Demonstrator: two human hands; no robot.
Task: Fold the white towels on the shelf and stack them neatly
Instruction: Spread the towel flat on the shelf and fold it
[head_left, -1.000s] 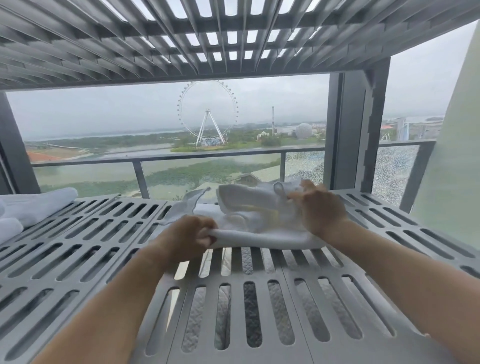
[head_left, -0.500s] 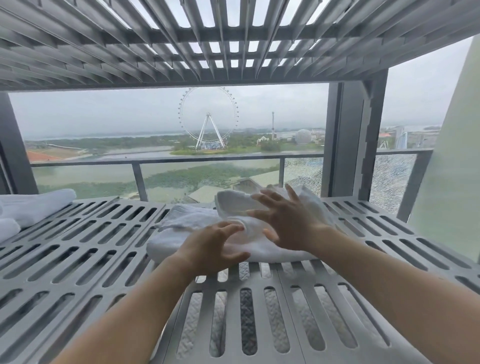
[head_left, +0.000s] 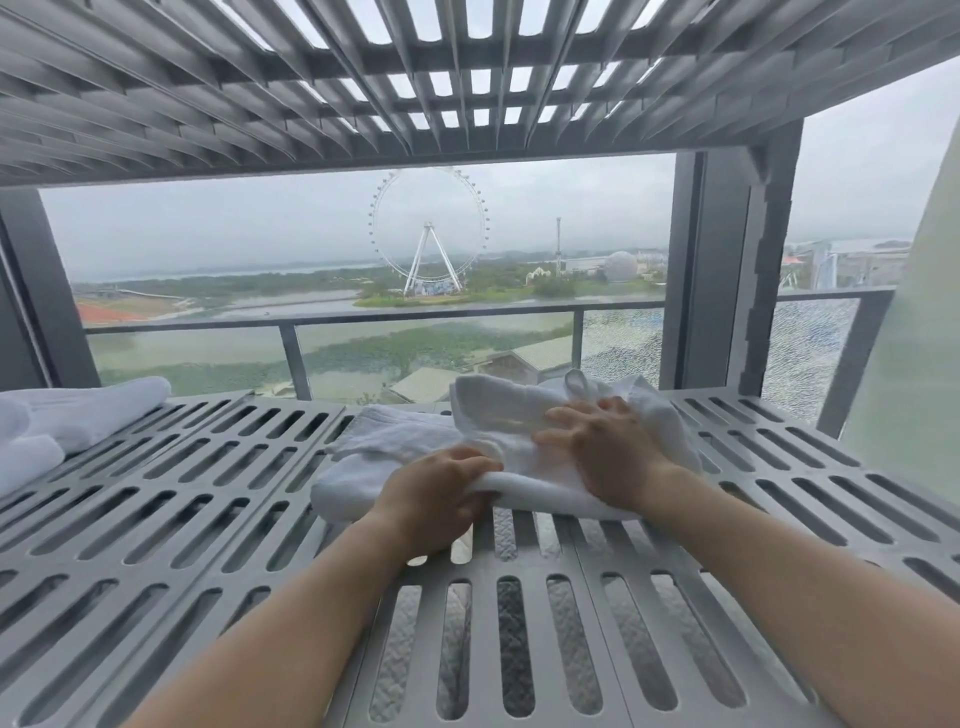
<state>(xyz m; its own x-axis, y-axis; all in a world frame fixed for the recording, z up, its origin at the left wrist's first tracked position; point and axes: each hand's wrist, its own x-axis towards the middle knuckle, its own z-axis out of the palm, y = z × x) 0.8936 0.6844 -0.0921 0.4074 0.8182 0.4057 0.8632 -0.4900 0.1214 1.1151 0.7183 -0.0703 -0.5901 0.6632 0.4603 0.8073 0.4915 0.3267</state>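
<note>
A rumpled white towel (head_left: 498, 410) lies on the grey slotted shelf (head_left: 208, 499), partly folded over itself, with a lower layer sticking out to the left. My left hand (head_left: 436, 499) grips the towel's near folded edge with curled fingers. My right hand (head_left: 602, 452) lies on top of the towel, fingers spread and pressing it down. More white towels (head_left: 78, 410) are bunched at the shelf's far left edge.
A second slotted shelf (head_left: 415, 78) hangs close overhead. A grey upright post (head_left: 727, 291) stands at the back right, and a balcony railing (head_left: 363, 322) runs behind the shelf. A pale wall (head_left: 914, 364) rises at the right.
Both hands left the towel and hovered open over it half a second ago. Now they are down again: the left grips the near edge, the right presses on top. The towel looks flatter.
</note>
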